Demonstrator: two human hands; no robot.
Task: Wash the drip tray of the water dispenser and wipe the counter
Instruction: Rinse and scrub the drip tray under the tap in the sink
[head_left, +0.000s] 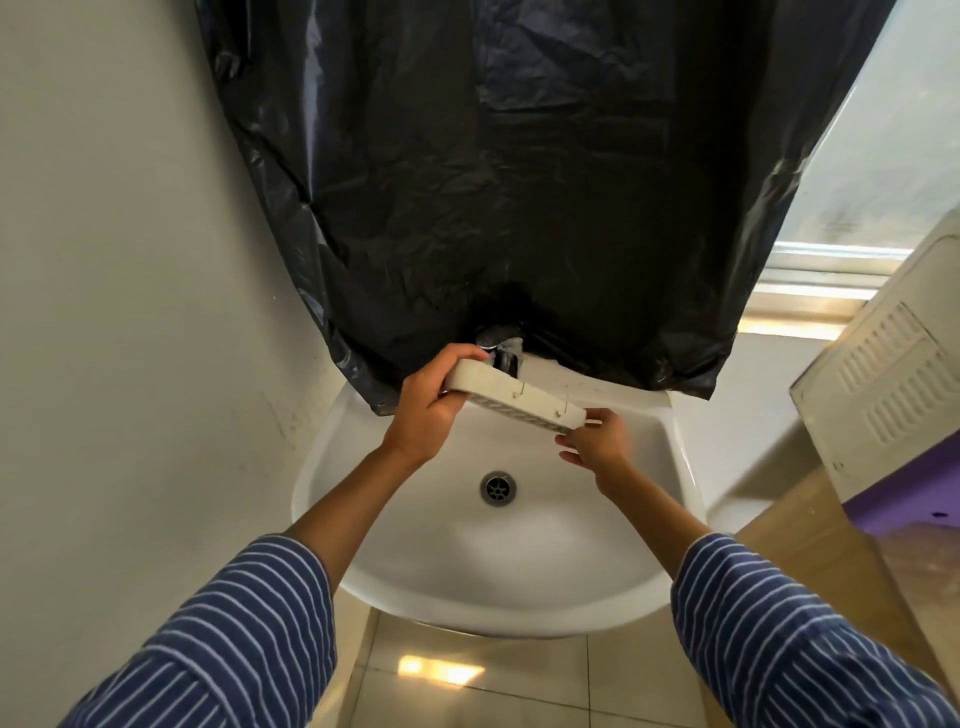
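The white drip tray (511, 397) is held tilted on its edge over the white sink (519, 566), just below the chrome tap (503, 347). Its slotted grille faces down toward me. My left hand (434, 402) grips the tray's left end, fingers curled over the top. My right hand (595, 439) pinches the tray's right end; it looks slightly blurred. I cannot tell whether water is running from the tap.
A black plastic sheet (519, 182) hangs on the wall above the tap. The drain (497, 487) sits in the basin's middle. A white appliance with vent slots (893, 395) and a purple surface (914, 488) stand at right. Grey wall at left, tiled floor below.
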